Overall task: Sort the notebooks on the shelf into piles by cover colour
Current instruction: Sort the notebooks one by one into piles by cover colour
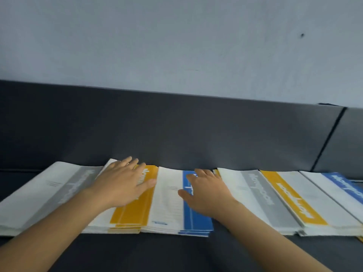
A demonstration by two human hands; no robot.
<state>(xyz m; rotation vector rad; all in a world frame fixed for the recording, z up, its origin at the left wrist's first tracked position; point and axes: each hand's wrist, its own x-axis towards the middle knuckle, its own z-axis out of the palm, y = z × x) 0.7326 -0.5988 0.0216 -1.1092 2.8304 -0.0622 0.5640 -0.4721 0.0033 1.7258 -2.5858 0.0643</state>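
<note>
Six piles of notebooks stood in one row on the shelf [176, 252].

- Grey-banded covers: two piles, the left grey pile [39, 195] and the right grey pile [261, 195].
- Yellow-banded covers: two piles, the left yellow pile [131, 214] and the right yellow pile [300, 201].
- Blue-banded covers: two piles, the left blue pile [170, 205] and the right blue pile [341, 185].

Each pile held several notebooks; the exact number per pile could not be counted from the stacked edges. One further yellow corner [361, 239] showed at the near right edge; its pile could not be determined.

Hands in view: two, one left hand [121, 183] and one right hand [206, 191].
</note>
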